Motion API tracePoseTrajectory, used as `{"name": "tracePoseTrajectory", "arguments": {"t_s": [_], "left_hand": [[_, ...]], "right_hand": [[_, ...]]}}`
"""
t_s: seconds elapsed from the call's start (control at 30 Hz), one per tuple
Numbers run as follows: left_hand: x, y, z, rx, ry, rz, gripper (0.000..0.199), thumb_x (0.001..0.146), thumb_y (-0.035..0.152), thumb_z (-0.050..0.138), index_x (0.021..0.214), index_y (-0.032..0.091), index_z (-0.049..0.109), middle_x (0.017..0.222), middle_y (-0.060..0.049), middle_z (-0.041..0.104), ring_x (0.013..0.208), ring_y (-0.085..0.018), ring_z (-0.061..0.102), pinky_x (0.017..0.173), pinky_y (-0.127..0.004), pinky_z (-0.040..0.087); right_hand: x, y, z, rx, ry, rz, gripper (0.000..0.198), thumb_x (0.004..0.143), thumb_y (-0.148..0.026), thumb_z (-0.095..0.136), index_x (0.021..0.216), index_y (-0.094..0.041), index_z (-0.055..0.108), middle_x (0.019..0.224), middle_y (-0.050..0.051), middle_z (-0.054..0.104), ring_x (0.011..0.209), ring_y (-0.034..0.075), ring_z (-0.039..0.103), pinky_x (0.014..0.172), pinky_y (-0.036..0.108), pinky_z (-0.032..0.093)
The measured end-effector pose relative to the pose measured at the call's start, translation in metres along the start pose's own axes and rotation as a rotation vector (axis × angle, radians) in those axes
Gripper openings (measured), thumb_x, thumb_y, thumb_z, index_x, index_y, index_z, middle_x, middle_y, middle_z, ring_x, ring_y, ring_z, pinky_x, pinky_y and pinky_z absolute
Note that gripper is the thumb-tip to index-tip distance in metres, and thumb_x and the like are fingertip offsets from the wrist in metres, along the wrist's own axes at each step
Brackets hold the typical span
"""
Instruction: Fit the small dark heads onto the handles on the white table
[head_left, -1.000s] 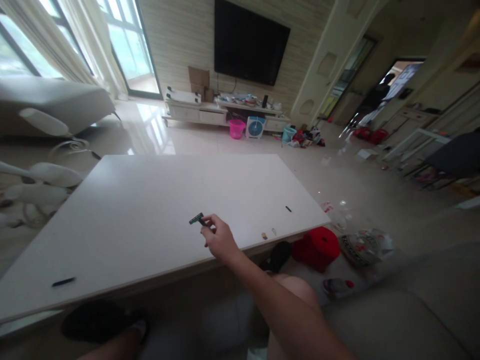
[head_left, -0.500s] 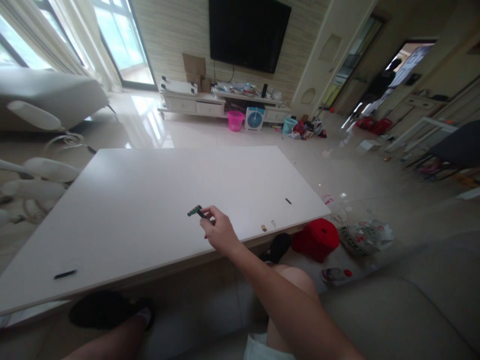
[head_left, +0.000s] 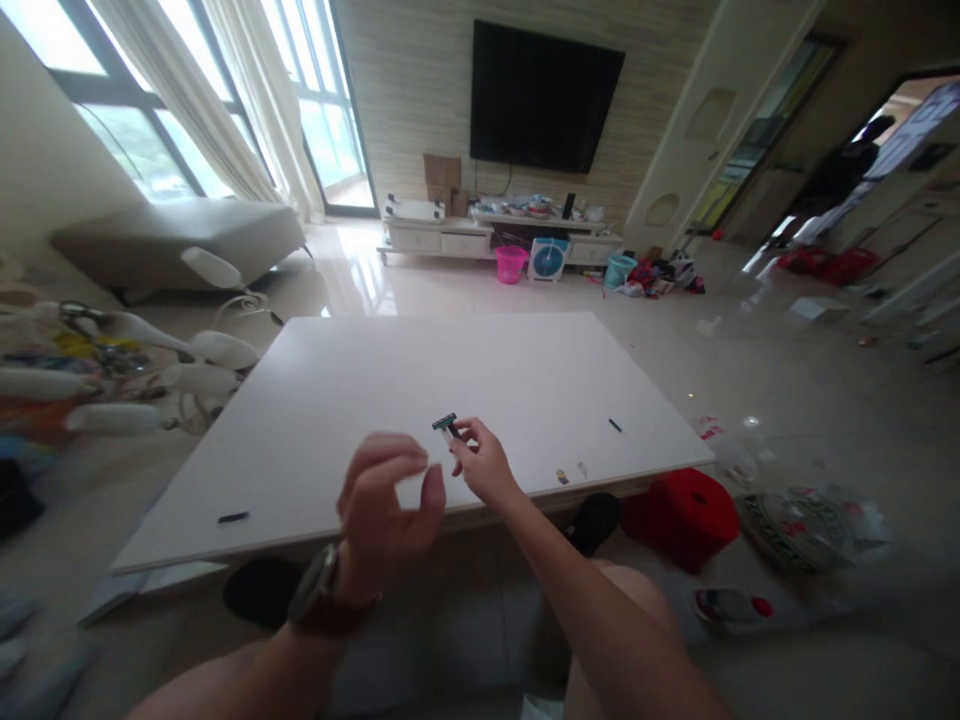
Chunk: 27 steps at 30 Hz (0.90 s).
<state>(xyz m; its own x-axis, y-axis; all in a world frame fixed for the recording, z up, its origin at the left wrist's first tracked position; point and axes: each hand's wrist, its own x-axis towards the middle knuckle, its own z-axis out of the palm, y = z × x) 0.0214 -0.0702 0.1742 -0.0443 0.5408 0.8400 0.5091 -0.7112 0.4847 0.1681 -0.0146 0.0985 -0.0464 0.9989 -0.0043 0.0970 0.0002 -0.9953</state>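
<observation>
Pinched in my right hand (head_left: 484, 464) is a safety razor (head_left: 445, 423), its dark green head pointing up and to the left above the white table (head_left: 420, 360). My left hand (head_left: 390, 495), with a watch on its wrist, hovers close to the razor. Its thumb and fingers are curved and apart, with nothing between them; it is somewhat blurred. A short dark strip (head_left: 233, 517) lies on the table at the near left. Another small dark piece (head_left: 615, 425) rests toward the right side.
Two small stickers or scraps (head_left: 562, 476) lie by the table's near edge. A red stool (head_left: 682, 515), a plastic bag (head_left: 810, 530) and a bottle (head_left: 729, 605) stand or lie on the floor at right. White chair parts (head_left: 202, 380) are at left. A person (head_left: 844, 170) is near the far doorway.
My left hand has come into view and risen beside the razor. The view has swung to the left. My right hand still holds the razor, its head now turned slightly.
</observation>
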Motion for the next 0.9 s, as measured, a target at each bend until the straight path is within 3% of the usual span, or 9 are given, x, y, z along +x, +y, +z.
{"name": "tracePoseTrajectory", "arguments": {"t_s": [0.1,0.17,0.27,0.37,0.53,0.7,0.9], "left_hand": [[-0.004,-0.034,0.013,0.084,-0.132,-0.130,0.008,0.087,0.020,0.064,0.093,0.020,0.059,0.086,0.000,0.061,0.075,-0.014,0.059,0.068,-0.028,0.052],[-0.010,-0.056,0.016,0.093,-0.253,-0.282,0.010,0.087,0.024,0.065,0.096,0.020,0.062,0.091,-0.002,0.064,0.081,-0.015,0.062,0.070,-0.028,0.053],[-0.016,-0.076,0.015,0.041,-0.379,-0.388,0.022,0.084,0.030,0.071,0.102,0.020,0.064,0.101,-0.004,0.068,0.094,-0.019,0.065,0.076,-0.031,0.056],[-0.013,-0.078,0.016,-0.010,-0.415,-0.397,0.024,0.082,0.029,0.074,0.103,0.021,0.065,0.102,-0.004,0.070,0.094,-0.019,0.066,0.079,-0.033,0.055],[-0.008,-0.069,0.020,-0.063,-0.357,-0.377,0.019,0.084,0.026,0.073,0.101,0.021,0.065,0.098,-0.002,0.070,0.091,-0.016,0.066,0.076,-0.029,0.054],[-0.013,-0.069,0.018,0.000,-0.394,-0.295,0.005,0.089,0.021,0.068,0.094,0.021,0.067,0.090,-0.001,0.069,0.087,-0.016,0.063,0.078,-0.030,0.050],[-0.021,-0.071,0.016,0.040,-0.408,-0.302,0.006,0.090,0.021,0.067,0.096,0.022,0.068,0.095,-0.002,0.071,0.092,-0.018,0.065,0.083,-0.031,0.051]], "right_hand": [[-0.006,-0.001,-0.003,-0.008,-0.020,0.003,0.024,0.087,-0.034,0.057,0.108,-0.023,0.059,0.083,-0.004,0.057,0.049,0.008,0.059,0.041,0.018,0.044],[-0.010,-0.004,-0.004,-0.029,-0.034,-0.009,0.023,0.088,-0.033,0.057,0.108,-0.023,0.060,0.083,-0.004,0.057,0.051,0.008,0.059,0.044,0.018,0.046],[-0.014,-0.012,-0.004,-0.047,-0.055,-0.025,0.021,0.088,-0.031,0.058,0.107,-0.023,0.061,0.084,-0.003,0.056,0.053,0.008,0.059,0.047,0.019,0.048],[-0.015,-0.018,-0.004,-0.045,-0.063,-0.026,0.020,0.088,-0.030,0.058,0.106,-0.024,0.062,0.083,-0.003,0.056,0.054,0.008,0.059,0.047,0.019,0.048],[-0.016,-0.017,0.000,-0.062,-0.060,-0.031,0.021,0.088,-0.031,0.057,0.107,-0.023,0.062,0.080,-0.003,0.055,0.054,0.009,0.057,0.047,0.020,0.048],[-0.016,-0.011,0.002,-0.089,-0.067,-0.047,0.022,0.088,-0.032,0.057,0.107,-0.023,0.061,0.081,-0.003,0.055,0.055,0.009,0.057,0.047,0.021,0.049],[-0.019,-0.005,0.001,-0.094,-0.065,-0.041,0.025,0.087,-0.033,0.058,0.109,-0.022,0.060,0.083,-0.003,0.055,0.054,0.009,0.058,0.045,0.020,0.048]]}}
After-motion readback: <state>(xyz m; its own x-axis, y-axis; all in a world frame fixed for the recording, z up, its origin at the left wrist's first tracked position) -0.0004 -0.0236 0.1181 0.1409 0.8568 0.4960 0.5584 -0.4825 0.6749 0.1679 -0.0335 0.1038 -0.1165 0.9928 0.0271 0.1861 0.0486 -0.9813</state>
